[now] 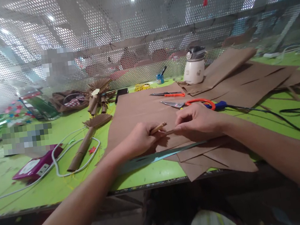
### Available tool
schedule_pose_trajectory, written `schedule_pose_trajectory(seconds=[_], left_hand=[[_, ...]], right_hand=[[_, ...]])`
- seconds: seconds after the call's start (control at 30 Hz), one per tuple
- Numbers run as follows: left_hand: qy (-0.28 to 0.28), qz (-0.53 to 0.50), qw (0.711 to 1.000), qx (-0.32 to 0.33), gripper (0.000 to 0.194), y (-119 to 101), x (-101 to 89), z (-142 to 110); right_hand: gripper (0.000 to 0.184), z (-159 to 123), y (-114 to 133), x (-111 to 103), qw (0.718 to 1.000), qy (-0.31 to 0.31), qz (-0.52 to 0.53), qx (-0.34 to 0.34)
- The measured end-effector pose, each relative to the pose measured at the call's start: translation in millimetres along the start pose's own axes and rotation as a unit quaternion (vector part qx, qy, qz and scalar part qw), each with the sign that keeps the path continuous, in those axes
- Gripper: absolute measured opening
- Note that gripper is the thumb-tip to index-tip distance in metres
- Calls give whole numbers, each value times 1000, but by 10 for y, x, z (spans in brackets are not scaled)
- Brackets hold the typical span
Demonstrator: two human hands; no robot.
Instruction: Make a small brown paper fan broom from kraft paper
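Near the front edge of the table (151,173), folded paper (157,128) is gripped by the left hand (140,139), a strip (170,132) pinched by the right hand (198,119).

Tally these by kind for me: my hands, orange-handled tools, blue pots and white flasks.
Hands: 2 (left hand, right hand)
Orange-handled tools: 2 (scissors, smaller tool)
Blue pot: 1
White flask: 1
Total: 6
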State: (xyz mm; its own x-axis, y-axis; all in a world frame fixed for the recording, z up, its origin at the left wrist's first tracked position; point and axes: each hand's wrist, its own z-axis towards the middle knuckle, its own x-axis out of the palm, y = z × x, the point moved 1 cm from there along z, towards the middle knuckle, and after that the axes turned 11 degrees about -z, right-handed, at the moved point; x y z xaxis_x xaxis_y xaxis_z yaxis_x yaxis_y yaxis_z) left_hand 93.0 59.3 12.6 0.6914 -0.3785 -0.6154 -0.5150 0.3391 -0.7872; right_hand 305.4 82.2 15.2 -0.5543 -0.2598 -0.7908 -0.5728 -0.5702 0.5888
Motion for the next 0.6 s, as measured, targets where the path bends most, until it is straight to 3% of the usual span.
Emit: schedule_pose_trajectory(seconds=[0.2,0.4,0.6], left_hand=[[5,-50,999,-13,21,-20,-30,-38],[-18,-54,998,-15,30,-40,3,-62],[10,-66,998,-10,31,-43,9,-49]], right_hand=[[17,0,-39,4,1000,-17,18,-3],[21,21,-137,-28,997,-25,49,54],[20,21,-142,-18,996,-53,65,41]])
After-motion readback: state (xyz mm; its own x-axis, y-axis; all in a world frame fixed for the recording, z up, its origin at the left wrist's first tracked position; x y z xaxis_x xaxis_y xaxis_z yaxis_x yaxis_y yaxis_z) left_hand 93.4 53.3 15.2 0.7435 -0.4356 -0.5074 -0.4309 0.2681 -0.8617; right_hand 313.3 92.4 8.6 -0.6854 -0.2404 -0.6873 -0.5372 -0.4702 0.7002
